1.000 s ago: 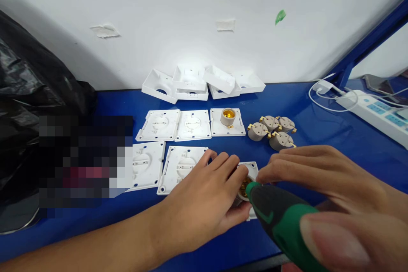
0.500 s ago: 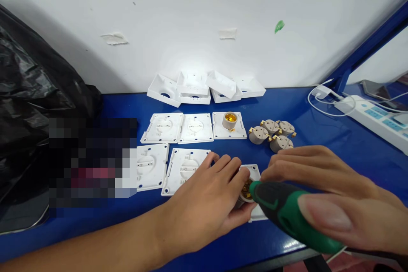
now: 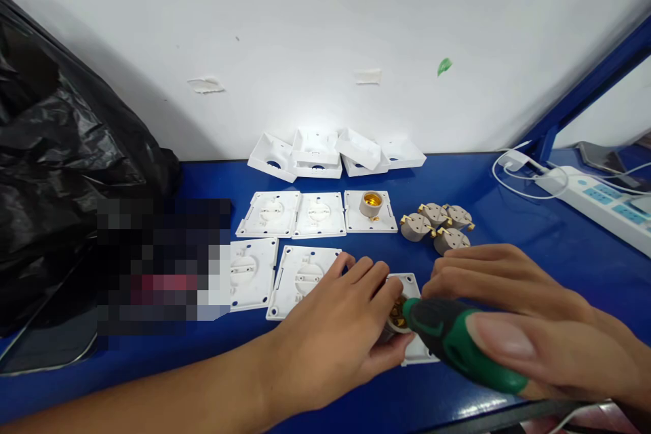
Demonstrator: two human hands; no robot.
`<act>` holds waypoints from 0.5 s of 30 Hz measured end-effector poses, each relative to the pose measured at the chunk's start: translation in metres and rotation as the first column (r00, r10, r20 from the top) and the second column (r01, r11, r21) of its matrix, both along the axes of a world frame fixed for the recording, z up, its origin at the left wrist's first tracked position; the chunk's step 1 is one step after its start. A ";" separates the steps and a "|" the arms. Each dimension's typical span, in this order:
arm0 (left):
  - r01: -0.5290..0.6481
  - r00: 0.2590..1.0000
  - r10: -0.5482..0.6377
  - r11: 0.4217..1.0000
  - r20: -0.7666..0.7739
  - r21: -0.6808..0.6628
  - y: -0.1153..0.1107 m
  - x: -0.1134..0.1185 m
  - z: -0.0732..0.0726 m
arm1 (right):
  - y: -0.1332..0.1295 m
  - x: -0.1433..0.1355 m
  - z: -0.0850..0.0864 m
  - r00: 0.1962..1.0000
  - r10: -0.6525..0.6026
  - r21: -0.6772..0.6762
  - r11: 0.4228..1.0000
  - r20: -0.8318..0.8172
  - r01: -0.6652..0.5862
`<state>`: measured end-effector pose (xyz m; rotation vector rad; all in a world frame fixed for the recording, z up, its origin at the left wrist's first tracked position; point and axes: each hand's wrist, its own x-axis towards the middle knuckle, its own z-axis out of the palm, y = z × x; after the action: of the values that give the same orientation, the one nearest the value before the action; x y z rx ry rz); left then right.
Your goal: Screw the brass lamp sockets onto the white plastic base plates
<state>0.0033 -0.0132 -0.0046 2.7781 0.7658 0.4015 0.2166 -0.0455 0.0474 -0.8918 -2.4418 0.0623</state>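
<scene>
My left hand [image 3: 350, 325] is closed around a lamp socket [image 3: 399, 315] with a brass-coloured inside, holding it on a square white base plate [image 3: 411, 283]. In my right hand [image 3: 529, 312] is a screwdriver [image 3: 458, 336] with a green and black handle. Its handle end points into the socket's opening; the shaft and tip are hidden. Left of my left hand lies another white base plate [image 3: 300, 278] with a round raised mount. Behind my right hand stand several loose grey sockets [image 3: 417, 225] with brass tabs, bottoms up.
A row of white plates lies behind, one bearing an upright socket [image 3: 371, 205]. White square covers [image 3: 318, 142] lean in a pile by the wall. A black plastic bag [image 3: 76, 108] is at the left, a white power strip [image 3: 605, 196] with cables at the right.
The whole view has shifted, so things sit slightly lower and further right. Both hands keep their places at the socket; the right thumb and screwdriver handle have turned slightly.
</scene>
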 end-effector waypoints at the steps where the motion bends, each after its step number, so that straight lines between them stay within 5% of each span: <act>1: -0.003 1.000 0.003 1.000 -0.004 -0.016 0.000 0.000 0.002 | 0.000 0.001 0.000 1.000 0.027 0.005 1.000 -0.011 -0.027; 10: 0.000 1.000 0.000 0.999 0.002 -0.045 -0.001 -0.001 0.006 | 0.007 0.004 0.006 0.996 0.084 -0.083 0.993 -0.024 -0.085; 15: -0.005 1.000 0.004 0.998 -0.003 -0.058 0.000 0.001 0.007 | 0.005 0.005 0.000 0.998 0.065 -0.007 0.998 -0.025 -0.066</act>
<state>0.0039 -0.0136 0.0027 2.7246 0.7721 0.3705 0.2220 -0.0405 0.0474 -0.8095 -2.4491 0.1056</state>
